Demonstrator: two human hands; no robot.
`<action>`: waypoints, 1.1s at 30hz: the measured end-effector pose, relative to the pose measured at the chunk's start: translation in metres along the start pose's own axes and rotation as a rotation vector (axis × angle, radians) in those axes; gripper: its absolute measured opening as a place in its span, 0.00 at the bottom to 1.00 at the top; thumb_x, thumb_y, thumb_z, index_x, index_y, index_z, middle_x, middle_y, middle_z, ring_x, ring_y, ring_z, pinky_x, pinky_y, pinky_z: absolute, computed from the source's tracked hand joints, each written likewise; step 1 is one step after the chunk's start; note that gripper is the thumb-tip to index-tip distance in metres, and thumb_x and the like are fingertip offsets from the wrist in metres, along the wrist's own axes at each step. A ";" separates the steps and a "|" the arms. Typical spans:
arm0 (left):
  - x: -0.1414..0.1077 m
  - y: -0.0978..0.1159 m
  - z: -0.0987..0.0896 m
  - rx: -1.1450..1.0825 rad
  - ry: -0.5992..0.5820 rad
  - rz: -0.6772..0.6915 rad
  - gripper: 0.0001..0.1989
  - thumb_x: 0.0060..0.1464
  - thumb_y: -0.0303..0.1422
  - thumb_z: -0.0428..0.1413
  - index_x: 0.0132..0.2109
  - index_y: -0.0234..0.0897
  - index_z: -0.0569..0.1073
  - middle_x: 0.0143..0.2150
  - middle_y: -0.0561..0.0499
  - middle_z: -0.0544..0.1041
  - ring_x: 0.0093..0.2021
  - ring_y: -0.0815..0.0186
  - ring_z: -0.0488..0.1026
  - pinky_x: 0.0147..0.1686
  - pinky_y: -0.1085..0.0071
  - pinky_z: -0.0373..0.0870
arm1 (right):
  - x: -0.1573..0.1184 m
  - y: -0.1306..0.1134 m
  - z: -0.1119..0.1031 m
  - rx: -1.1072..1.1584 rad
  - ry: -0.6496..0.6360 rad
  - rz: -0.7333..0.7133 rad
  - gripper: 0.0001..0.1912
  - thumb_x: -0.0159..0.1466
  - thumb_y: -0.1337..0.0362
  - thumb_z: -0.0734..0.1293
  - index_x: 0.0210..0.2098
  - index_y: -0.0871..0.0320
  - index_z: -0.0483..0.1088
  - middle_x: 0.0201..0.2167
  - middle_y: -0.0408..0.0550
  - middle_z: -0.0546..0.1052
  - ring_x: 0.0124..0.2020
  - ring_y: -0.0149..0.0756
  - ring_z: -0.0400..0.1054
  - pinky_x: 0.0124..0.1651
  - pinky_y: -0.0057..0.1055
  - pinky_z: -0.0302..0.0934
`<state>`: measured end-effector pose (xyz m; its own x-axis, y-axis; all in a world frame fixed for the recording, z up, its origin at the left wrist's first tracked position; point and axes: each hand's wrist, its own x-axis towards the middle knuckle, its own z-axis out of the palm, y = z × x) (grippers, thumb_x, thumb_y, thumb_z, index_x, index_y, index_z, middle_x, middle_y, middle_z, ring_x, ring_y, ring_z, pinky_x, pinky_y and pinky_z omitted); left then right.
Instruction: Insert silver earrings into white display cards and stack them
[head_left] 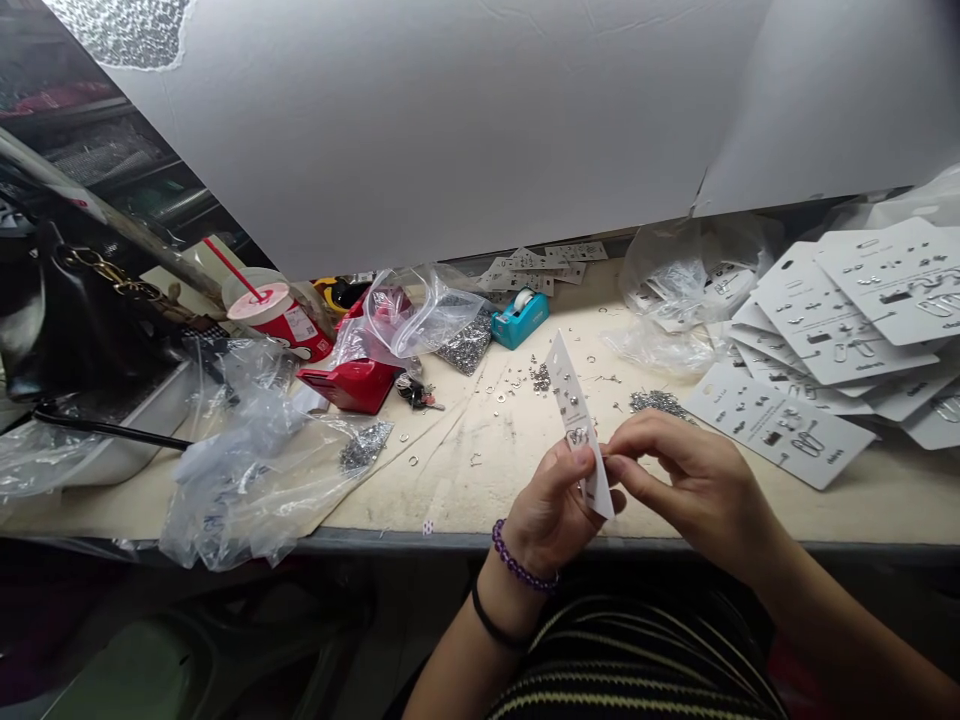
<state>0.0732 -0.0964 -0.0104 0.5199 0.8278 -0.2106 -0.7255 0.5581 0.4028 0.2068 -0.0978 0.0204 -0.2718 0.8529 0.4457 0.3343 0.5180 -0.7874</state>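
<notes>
White jewellery card (574, 412), studded with small silver pieces, stands nearly upright just right of centre in the head view. Left hand (553, 505), lower centre, grips its lower part between thumb and fingers. Right hand (694, 485), lower right, has thumb and forefinger brought together at the card's right edge; whether they pinch anything cannot be told. Loose metal pieces (539, 377) lie mid-frame, below a teal tape dispenser (520, 320). Overlapping filled cards (844, 310) occupy the right side; a red cup (289, 322) leans at left, above a clear plastic bag (240, 480).
</notes>
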 end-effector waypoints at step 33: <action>-0.002 -0.001 0.012 0.115 0.030 0.010 0.18 0.34 0.35 0.67 0.31 0.34 0.70 0.30 0.49 0.71 0.34 0.67 0.70 0.32 0.75 0.68 | -0.007 -0.005 -0.015 -0.173 -0.001 -0.154 0.12 0.59 0.74 0.63 0.39 0.51 0.67 0.31 0.43 0.70 0.31 0.30 0.66 0.31 0.29 0.63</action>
<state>0.0779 -0.0990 0.0000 0.4982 0.8355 -0.2319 -0.6730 0.5413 0.5041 0.2207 -0.1057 0.0279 -0.3328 0.7628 0.5545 0.4387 0.6457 -0.6250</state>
